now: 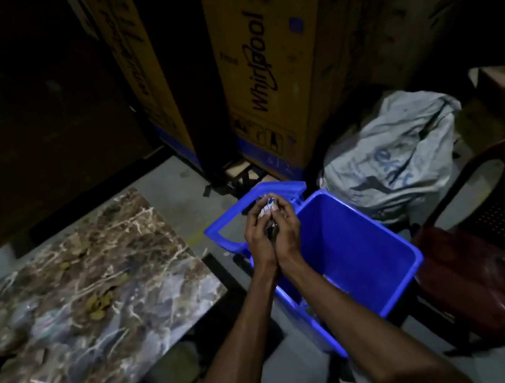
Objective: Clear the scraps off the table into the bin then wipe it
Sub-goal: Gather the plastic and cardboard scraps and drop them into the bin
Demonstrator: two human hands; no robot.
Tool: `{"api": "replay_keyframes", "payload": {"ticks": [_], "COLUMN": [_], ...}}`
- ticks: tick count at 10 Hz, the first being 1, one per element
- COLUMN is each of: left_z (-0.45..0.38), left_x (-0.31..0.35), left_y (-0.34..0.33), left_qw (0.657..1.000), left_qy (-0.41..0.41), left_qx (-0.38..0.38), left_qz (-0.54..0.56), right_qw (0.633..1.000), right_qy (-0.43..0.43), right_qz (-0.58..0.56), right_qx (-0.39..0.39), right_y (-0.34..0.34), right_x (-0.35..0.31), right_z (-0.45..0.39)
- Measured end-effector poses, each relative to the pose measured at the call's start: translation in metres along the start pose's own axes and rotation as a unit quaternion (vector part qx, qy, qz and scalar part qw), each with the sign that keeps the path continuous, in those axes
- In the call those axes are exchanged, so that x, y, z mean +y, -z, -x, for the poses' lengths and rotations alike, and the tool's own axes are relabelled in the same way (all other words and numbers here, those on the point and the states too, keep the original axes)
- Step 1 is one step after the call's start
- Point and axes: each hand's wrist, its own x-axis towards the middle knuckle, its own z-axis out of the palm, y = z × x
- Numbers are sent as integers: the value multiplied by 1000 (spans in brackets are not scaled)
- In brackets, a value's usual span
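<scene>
My left hand (256,236) and my right hand (286,230) are pressed together, fingers curled round a bundle of white and blue paper scraps (267,207). They hover over the left rim of the open blue bin (393,245), whose lid frame (217,229) hangs open behind the hands. A little litter lies at the bin's bottom. The marble-patterned table (148,292) is to the left, with brown dry scraps (97,304) and other bits scattered on it.
Tall yellow Whirlpool cartons (262,68) stand behind the bin. A grey-white sack (396,153) lies on the floor at the right, next to a dark red plastic chair (471,260). The room is dim.
</scene>
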Motion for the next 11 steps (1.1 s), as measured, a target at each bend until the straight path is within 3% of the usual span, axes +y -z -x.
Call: {"api": "replay_keyframes", "payload": {"ticks": [3,5,8,11], "left_z": [58,52,39,83], "left_x": [-136,-203,-201,-147], "left_y": [-93,-96,-63,-16], "left_qw": [992,978,970,969], "left_qy": [93,185,187,191], "left_qx": [35,56,70,150], "left_qz": [-83,-80,-140,-47], "right_qw": [984,970,968,981], "right_qy": [-119,-201,-196,-157], "right_qz": [5,98,147,112], "right_qx": [131,98,60,-22], "right_y": [153,218,260,216], "right_x": [73,93,123,126], "right_z": [-12,-18,-30,0]}}
